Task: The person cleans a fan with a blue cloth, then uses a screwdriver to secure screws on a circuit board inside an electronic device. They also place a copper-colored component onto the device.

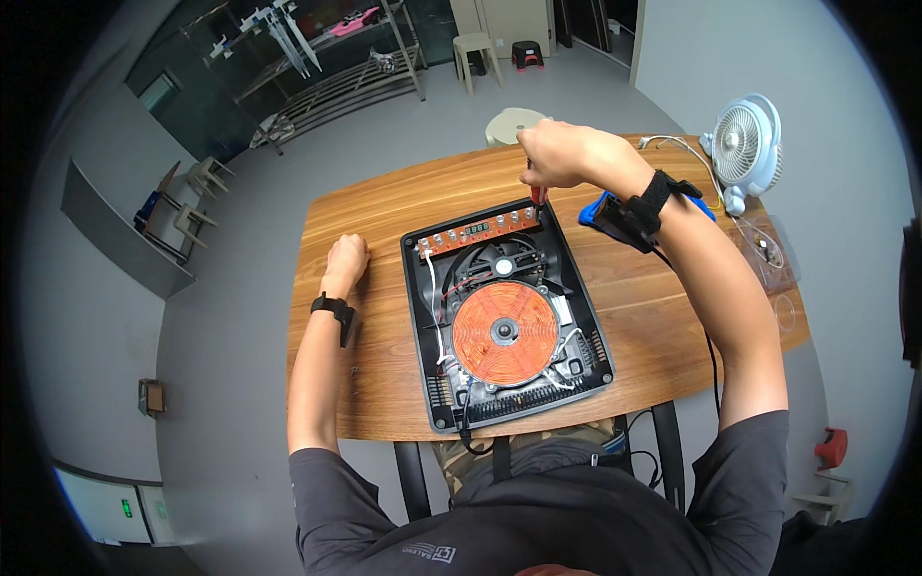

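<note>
An opened induction cooker [415, 317] lies on the table, its black housing showing the insides. My right hand [569, 154] is shut on a red screwdriver [538, 195], held upright with its tip down at the right end of the orange control board [480, 231]. Whether the tip sits in a screw is too small to tell. Below that board are a black fan [503, 268] and a round copper coil [505, 332]. Left of the housing, my left hand [346, 261] rests on the table as a fist, apart from the cooker; nothing shows in it.
A blue-and-black item [607, 219] lies partly under my right wrist. At the right edge of the wooden table [663, 326] stand a light blue fan [745, 149] and a clear tray [768, 254] with small parts. A black cable [713, 365] hangs by my right arm. Beyond the table is a stool [514, 123].
</note>
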A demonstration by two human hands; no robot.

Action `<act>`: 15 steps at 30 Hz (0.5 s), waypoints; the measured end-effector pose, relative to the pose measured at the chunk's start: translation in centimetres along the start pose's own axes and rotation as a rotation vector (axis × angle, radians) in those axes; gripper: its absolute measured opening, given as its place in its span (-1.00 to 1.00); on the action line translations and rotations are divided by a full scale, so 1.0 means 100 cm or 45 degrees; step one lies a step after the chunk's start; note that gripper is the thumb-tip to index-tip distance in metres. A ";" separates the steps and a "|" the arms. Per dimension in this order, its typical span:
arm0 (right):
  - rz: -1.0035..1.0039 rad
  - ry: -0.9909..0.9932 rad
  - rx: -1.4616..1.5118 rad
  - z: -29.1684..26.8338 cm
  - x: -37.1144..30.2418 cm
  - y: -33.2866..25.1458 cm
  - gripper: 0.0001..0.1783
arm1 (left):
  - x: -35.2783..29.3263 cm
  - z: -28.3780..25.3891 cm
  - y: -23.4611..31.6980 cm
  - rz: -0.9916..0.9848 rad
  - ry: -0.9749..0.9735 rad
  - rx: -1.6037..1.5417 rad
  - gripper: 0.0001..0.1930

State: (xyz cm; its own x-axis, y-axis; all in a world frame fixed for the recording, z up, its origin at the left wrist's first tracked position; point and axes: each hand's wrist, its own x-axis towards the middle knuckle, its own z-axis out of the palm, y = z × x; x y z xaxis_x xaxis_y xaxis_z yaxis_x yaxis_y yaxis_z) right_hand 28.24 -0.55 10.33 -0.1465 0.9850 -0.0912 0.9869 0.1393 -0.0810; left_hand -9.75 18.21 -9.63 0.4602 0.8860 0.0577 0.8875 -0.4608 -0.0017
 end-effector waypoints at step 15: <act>0.013 0.143 -0.026 0.013 -0.001 0.001 -0.73 | -0.018 -0.045 0.049 0.161 0.055 -0.307 -0.76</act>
State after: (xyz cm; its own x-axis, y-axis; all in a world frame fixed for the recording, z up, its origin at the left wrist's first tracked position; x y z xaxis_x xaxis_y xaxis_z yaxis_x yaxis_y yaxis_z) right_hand 28.29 -0.80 9.04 -0.1290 0.9914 0.0199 0.9897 0.1300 -0.0603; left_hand -6.37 14.12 -5.28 0.5610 0.8198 0.1146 0.7890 -0.5715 0.2257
